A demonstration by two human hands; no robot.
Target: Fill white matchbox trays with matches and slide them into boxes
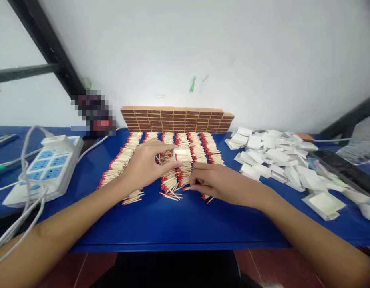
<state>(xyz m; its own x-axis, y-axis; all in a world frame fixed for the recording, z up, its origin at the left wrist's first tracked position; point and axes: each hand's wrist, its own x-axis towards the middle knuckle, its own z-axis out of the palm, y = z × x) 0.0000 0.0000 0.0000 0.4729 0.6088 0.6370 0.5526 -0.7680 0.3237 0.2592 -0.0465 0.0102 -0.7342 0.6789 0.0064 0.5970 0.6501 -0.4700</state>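
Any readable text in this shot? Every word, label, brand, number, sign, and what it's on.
None legible anywhere.
Stacked boxes: plain brown and tan faces, no lettering I can make out.
Small white tray in the left hand: no print visible.
Loose white trays: no print visible.
Power strip: any markings too small to read.
Pixelated patch: obscured, unreadable.

1 head-worn camera looks forward and down, near the blue table.

The table (blue) holds matches and white trays.
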